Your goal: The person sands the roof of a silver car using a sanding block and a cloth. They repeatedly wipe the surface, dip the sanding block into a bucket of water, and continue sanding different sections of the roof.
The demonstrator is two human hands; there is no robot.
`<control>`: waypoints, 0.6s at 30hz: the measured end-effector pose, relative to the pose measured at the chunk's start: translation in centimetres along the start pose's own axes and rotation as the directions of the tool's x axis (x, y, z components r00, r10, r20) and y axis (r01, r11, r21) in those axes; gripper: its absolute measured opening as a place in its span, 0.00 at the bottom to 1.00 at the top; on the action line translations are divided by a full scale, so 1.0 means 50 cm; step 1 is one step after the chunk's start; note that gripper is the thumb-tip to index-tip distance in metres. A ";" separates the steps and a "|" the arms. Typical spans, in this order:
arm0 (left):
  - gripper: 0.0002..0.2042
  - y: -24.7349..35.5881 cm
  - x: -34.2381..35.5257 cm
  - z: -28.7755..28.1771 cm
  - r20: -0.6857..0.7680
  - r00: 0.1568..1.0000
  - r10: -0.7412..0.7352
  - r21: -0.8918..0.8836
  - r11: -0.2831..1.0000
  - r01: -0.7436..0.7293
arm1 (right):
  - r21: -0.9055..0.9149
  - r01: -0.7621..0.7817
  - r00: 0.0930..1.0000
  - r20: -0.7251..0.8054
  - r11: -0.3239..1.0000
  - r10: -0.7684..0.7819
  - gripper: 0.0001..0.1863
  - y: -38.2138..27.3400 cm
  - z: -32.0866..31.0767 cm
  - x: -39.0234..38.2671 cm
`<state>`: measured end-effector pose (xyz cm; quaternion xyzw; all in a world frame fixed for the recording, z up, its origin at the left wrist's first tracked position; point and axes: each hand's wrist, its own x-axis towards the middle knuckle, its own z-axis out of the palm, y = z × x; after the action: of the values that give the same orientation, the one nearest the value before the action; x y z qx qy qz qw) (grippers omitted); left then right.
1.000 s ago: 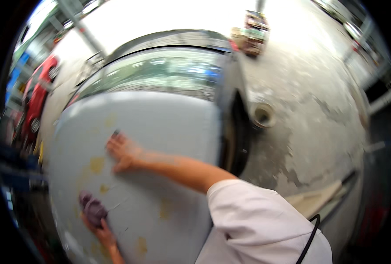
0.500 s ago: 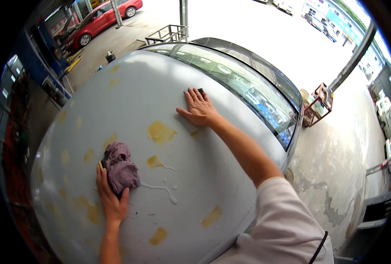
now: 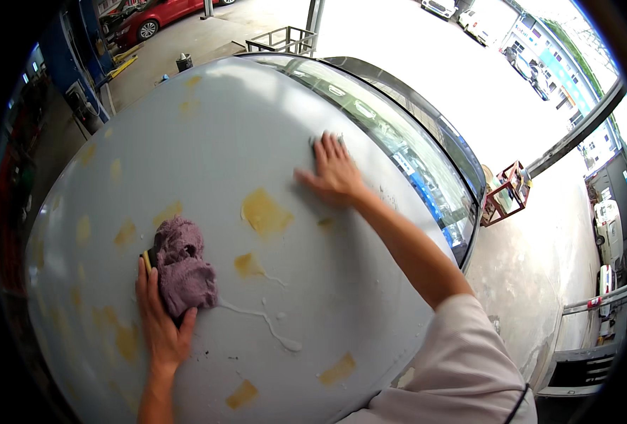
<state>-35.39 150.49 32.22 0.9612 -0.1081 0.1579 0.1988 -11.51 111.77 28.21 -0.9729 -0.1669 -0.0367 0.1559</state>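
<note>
The left hand (image 3: pixel 159 321) is pressing a soft purple cloth (image 3: pixel 181 267), bunched over a thin yellow-edged pad (image 3: pixel 146 260), on the near left of the grey car hood (image 3: pixel 207 141); the right hand (image 3: pixel 336 169) is lying spread flat farther right. One cloth, limp and light, probably best gripped from above, is wiping among over a dozen yellow filler patches (image 3: pixel 264 212).

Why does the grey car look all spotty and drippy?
The pale grey car bonnet has yellow-tan filler patches scattered across it, and a whitish wet trail runs from the crumpled purple cloth under the left hand.
</note>
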 end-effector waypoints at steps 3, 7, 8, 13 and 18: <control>0.43 -0.002 0.003 -0.001 0.001 1.000 -0.019 0.002 1.000 0.019 | -0.076 0.324 0.944 0.095 0.943 -0.317 0.52 -0.016 -0.021 -0.141; 0.42 0.017 0.012 -0.006 0.010 1.000 -0.001 -0.011 1.000 0.001 | -0.002 0.209 0.970 0.124 0.978 -0.207 0.52 0.115 -0.045 -0.008; 0.42 0.022 0.024 -0.003 0.006 1.000 0.023 -0.020 1.000 -0.023 | -0.018 0.072 0.995 0.065 0.997 -0.070 0.51 0.134 -0.048 0.036; 0.41 0.003 0.006 -0.001 0.007 1.000 0.009 -0.012 1.000 -0.009 | -0.024 0.131 0.991 0.007 0.991 -0.131 0.51 0.003 0.003 -0.065; 0.40 -0.004 0.002 -0.005 -0.025 0.999 0.029 0.000 1.000 -0.029 | -0.048 0.421 0.900 0.148 0.906 -0.410 0.53 0.000 -0.032 -0.159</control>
<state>-35.29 150.77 32.40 0.9574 -0.1199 0.1726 0.1980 -19.04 108.78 28.76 -0.9205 -0.3791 -0.0102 0.0943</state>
